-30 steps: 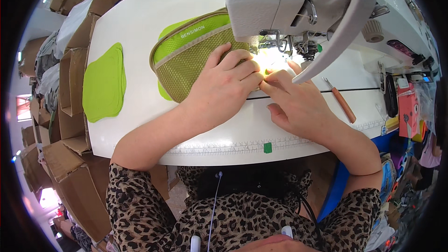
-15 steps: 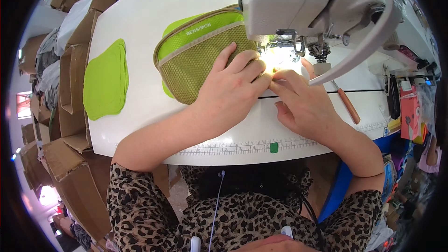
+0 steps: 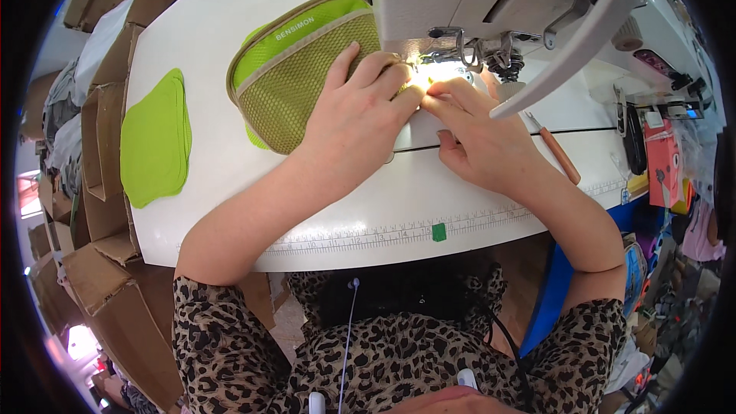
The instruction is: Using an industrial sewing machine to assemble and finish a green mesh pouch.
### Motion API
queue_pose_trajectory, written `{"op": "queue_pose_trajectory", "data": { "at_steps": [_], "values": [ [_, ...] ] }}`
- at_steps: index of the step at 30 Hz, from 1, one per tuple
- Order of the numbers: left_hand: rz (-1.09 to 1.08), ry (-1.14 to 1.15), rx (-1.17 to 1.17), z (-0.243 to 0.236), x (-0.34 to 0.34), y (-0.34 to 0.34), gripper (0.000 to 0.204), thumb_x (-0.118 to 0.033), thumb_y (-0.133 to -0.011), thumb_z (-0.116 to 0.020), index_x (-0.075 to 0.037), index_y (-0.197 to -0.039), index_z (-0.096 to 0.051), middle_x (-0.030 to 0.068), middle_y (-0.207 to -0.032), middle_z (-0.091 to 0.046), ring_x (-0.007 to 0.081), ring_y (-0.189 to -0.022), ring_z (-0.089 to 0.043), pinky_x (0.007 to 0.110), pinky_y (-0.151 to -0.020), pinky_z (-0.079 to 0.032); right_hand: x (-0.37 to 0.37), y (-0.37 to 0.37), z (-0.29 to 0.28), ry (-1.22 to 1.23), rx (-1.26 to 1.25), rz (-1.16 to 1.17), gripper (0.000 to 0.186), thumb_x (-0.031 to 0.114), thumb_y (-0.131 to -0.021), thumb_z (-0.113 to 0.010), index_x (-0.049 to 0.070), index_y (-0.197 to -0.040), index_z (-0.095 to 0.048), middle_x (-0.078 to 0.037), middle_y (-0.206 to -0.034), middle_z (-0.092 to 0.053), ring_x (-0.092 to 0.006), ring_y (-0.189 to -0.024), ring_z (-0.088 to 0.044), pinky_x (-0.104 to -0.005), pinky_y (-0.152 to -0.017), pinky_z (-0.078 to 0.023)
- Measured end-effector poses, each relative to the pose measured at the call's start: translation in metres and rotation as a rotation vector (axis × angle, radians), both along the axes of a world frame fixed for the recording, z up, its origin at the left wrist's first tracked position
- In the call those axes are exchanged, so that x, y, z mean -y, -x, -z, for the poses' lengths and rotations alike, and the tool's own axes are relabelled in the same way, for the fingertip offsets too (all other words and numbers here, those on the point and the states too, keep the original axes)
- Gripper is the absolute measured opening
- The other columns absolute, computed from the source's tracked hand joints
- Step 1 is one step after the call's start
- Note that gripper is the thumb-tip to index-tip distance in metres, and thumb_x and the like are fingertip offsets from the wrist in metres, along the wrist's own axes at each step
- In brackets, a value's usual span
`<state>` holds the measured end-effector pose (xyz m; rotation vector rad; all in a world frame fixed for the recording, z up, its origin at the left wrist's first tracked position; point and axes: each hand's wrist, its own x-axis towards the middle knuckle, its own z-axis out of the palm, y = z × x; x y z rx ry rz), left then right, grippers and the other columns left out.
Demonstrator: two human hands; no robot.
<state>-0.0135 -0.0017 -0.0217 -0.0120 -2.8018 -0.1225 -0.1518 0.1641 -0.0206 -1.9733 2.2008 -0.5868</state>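
A lime-green pouch with a mesh front [image 3: 295, 77] lies on the white sewing table [image 3: 230, 192], its right end under the head of a white sewing machine [image 3: 475, 0]. My left hand [image 3: 360, 115] presses flat on the pouch, fingertips at the lit needle area [image 3: 429, 69]. My right hand [image 3: 475, 138] rests on the table beside it, its fingertips pinching the pouch edge close to the presser foot. The needle itself is hidden by the machine and glare.
A stack of lime-green fabric pieces [image 3: 153, 142] lies at the table's left. A wooden-handled tool [image 3: 556, 149] lies right of my right hand. Cardboard boxes [image 3: 100, 184] line the left side. Small items and a red package [image 3: 663, 165] crowd the right edge.
Both hands and the pouch stay together at the needle; the view has shifted so they appear farther right and higher. The hands' hold looks unchanged.
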Motion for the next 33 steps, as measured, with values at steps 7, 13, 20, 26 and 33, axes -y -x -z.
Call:
{"op": "queue_pose_trajectory", "data": {
  "at_steps": [7, 13, 20, 26, 33],
  "values": [
    [0.018, -0.018, -0.009, 0.0, 0.004, 0.0, 0.021, -0.008, -0.08, -0.063, -0.009, -0.1, -0.068, 0.0059, -0.113, -0.065, 0.0234, -0.121, -0.054, 0.051, -0.112, -0.037, 0.001, -0.001, 0.006, -0.014, 0.033, 0.034, 0.047, 0.003, -0.075, -0.064, 0.006, -0.121, -0.063, -0.006, -0.119, -0.059, -0.0227, -0.102, -0.062, -0.0539, -0.107, -0.037],
    [0.033, 0.02, -0.069, -0.001, 0.013, -0.005, 0.018, -0.01, -0.082, -0.064, -0.009, -0.1, -0.068, 0.004, -0.111, -0.066, 0.022, -0.122, -0.055, 0.047, -0.111, -0.038, 0.002, -0.002, 0.008, 0.045, -0.01, 0.007, 0.049, 0.003, -0.076, -0.063, 0.01, -0.124, -0.063, -0.006, -0.119, -0.058, -0.0246, -0.102, -0.061, -0.0568, -0.111, -0.033],
    [0.058, -0.033, -0.005, -0.009, 0.013, -0.006, 0.019, -0.01, -0.084, -0.062, -0.009, -0.103, -0.068, 0.0033, -0.112, -0.067, 0.0212, -0.121, -0.055, 0.046, -0.111, -0.038, 0.001, -0.004, 0.006, 0.019, -0.06, -0.004, 0.052, 0.002, -0.077, -0.062, 0.012, -0.127, -0.062, -0.004, -0.116, -0.057, -0.0212, -0.094, -0.063, -0.0577, -0.111, -0.032],
    [0.05, -0.003, 0.021, -0.008, 0.01, -0.001, 0.018, -0.01, -0.085, -0.06, -0.01, -0.101, -0.069, 0.0019, -0.112, -0.067, 0.021, -0.121, -0.056, 0.044, -0.111, -0.038, -0.003, -0.002, 0.012, 0.08, -0.003, -0.006, 0.038, 0.009, -0.084, -0.062, 0.009, -0.121, -0.064, -0.007, -0.113, -0.06, -0.0223, -0.099, -0.063, -0.0594, -0.11, -0.032],
    [0.065, -0.207, 0.007, -0.016, 0.022, 0.009, 0.02, -0.002, -0.082, -0.06, -0.006, -0.1, -0.069, 0.0088, -0.106, -0.069, 0.0268, -0.114, -0.06, 0.042, -0.102, -0.045, -0.002, 0.003, 0.011, 0.152, 0.022, -0.006, 0.045, 0.008, -0.081, -0.063, 0.01, -0.126, -0.062, -0.006, -0.109, -0.061, -0.0225, -0.105, -0.059, -0.052, -0.106, -0.038]
  ]
}}
